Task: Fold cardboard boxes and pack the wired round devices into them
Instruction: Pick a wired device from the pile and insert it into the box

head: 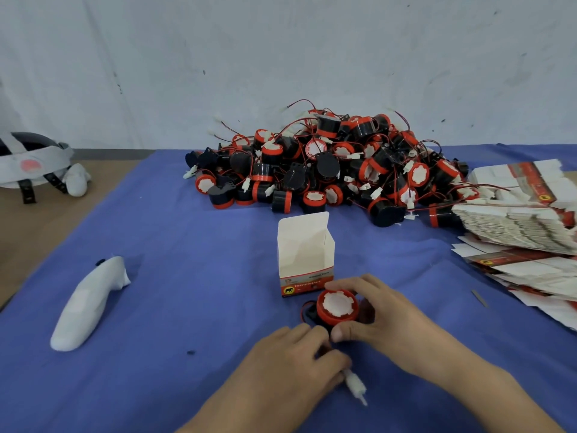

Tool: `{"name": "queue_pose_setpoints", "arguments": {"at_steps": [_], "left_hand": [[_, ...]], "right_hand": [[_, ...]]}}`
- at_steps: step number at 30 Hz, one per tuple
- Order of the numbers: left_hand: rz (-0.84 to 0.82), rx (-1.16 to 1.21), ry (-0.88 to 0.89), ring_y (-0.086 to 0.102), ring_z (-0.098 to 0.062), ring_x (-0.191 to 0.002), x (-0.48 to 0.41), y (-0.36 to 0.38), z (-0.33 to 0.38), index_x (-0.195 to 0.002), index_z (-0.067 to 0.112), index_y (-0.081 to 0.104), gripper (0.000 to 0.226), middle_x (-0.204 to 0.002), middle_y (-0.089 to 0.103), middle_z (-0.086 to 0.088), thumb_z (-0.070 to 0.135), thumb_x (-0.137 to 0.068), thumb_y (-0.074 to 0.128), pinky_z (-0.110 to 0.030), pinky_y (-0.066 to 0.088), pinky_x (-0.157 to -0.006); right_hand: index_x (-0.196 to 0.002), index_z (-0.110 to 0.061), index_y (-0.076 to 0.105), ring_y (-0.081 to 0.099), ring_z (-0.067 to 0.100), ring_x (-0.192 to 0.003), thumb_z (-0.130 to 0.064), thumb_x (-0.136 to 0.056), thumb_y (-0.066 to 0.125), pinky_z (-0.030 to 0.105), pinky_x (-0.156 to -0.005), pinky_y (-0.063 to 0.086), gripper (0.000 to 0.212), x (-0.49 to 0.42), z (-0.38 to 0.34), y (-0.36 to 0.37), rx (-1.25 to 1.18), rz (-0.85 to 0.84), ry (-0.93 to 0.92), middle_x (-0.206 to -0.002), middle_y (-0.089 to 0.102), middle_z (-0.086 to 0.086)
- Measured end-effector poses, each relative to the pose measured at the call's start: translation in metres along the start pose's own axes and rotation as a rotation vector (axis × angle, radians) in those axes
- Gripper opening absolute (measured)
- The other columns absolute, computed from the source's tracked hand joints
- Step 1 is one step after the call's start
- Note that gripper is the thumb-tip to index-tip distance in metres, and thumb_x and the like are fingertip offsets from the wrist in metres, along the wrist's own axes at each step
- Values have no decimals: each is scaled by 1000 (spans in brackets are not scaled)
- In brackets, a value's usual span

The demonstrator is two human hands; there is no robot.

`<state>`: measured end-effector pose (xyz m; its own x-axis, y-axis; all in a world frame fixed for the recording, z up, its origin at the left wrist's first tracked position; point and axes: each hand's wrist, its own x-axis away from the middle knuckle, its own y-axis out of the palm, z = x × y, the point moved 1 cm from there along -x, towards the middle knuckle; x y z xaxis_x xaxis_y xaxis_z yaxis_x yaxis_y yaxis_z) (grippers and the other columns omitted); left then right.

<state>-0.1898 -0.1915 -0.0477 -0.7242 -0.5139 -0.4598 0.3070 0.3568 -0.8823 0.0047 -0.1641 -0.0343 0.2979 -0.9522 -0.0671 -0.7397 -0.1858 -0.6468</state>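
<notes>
A small white box [304, 251] with a red printed band stands upright and open-topped on the blue cloth, its lid flap raised at the back. Just in front of it, my right hand [384, 320] grips a round black device [337, 307] with a red rim and white centre, thumb and fingers curled around its sides. My left hand [290, 360] pinches the device's wire, and the white connector [354, 385] sticks out below its fingers. A big pile of the same wired devices [337, 164] lies behind the box.
Stacks of flat unfolded boxes [518, 220] lie at the right edge. A white wrapped object [89, 303] lies on the blue cloth [187, 260] at the left. A grey headset with straps [34, 164] sits on the brown table at far left. A wall rises behind.
</notes>
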Motion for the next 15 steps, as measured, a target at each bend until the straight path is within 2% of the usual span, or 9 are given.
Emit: {"name": "queue_pose_setpoints", "arguments": {"at_steps": [4, 7, 9, 11, 13, 15], "left_hand": [[207, -124, -50, 53, -12, -58, -9, 7, 2, -66, 27, 67, 26, -65, 57, 9, 33, -89, 59, -26, 39, -49], [276, -178, -105, 54, -17, -60, -14, 7, 4, -66, 21, 63, 31, -67, 57, 4, 37, -92, 56, -29, 43, -53], [293, -139, -189, 55, -21, -62, -16, 7, 5, -71, 17, 62, 34, -74, 58, 0, 42, -92, 53, -31, 46, -53], [269, -48, -282, 61, -22, -71, -15, 7, 6, -82, 13, 63, 37, -90, 64, -4, 48, -89, 51, -34, 52, -57], [201, 55, -330, 65, -19, -80, -13, 8, 5, -98, 15, 64, 39, -104, 65, 0, 50, -85, 53, -35, 55, -63], [115, 108, -354, 63, -14, -81, -13, 8, 4, -110, 20, 61, 42, -106, 63, 6, 53, -85, 53, -32, 55, -65]], "right_hand": [[-120, -64, 54, 57, -1, -89, -76, -71, 55, 9, -81, 42, 50, 1, 1, 1, -30, -30, -20, -103, 52, -31], [-123, -59, 57, 61, 3, -86, -70, -83, 48, 13, -81, 45, 43, 4, 1, 0, -105, -25, -12, -101, 56, -24], [-124, -52, 61, 62, 3, -95, -60, -88, 45, 14, -83, 47, 40, 5, 0, 0, -162, -24, -13, -102, 58, -23], [-123, -46, 64, 63, -2, -95, -49, -91, 45, 14, -82, 49, 37, 5, -2, 0, -235, -40, -18, -99, 59, -24], [-123, -45, 66, 65, -2, -93, -38, -97, 48, 14, -80, 51, 31, 7, -2, -1, -293, -67, -11, -98, 60, -21], [-126, -49, 63, 68, 4, -98, -31, -101, 53, 18, -86, 52, 32, 8, -2, -6, -297, -105, -8, -106, 64, -15]]}}
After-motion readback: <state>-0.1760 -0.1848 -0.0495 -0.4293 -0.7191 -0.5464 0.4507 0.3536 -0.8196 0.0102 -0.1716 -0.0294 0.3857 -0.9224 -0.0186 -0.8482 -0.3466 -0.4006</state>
